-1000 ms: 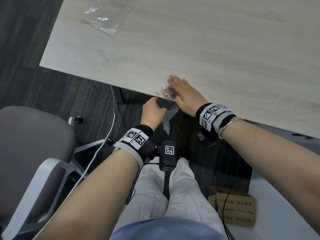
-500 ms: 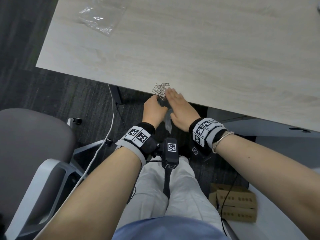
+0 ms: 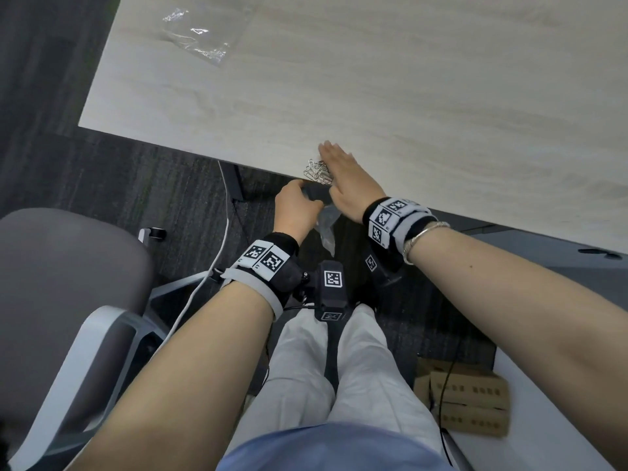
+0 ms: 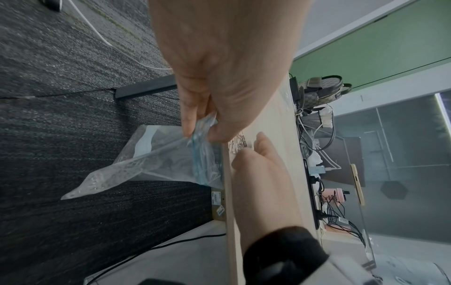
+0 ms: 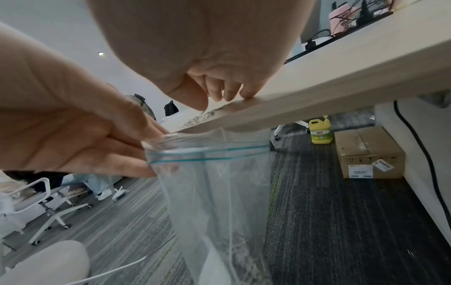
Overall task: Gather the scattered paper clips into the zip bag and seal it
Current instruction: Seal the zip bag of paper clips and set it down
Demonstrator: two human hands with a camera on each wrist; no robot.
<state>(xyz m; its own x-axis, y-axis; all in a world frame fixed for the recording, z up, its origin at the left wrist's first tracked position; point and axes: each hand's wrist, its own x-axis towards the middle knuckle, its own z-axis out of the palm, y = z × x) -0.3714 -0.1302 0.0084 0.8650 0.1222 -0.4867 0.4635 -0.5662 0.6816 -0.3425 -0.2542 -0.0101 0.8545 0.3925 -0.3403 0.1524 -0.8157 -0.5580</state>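
One heap of paper clips [image 3: 317, 172] lay at the tabletop's [image 3: 424, 96] near edge. My left hand [image 3: 296, 212] pinched the zip bag's [image 5: 214, 185] rim, keeping its mouth just under that edge to catch them. My right hand [image 3: 346, 178], flat and unclenched, rested against the heap, ready to sweep. Pale wood-grain surface; dark carpet [image 3: 136, 185] below; a second clear bag [image 3: 195, 37] far left.

The left hand [image 5: 73, 135] pinches the zip bag [image 5: 214, 192] open just below the table edge [image 5: 317, 92]; right hand's fingertips [image 5: 246, 94] rest on that edge.
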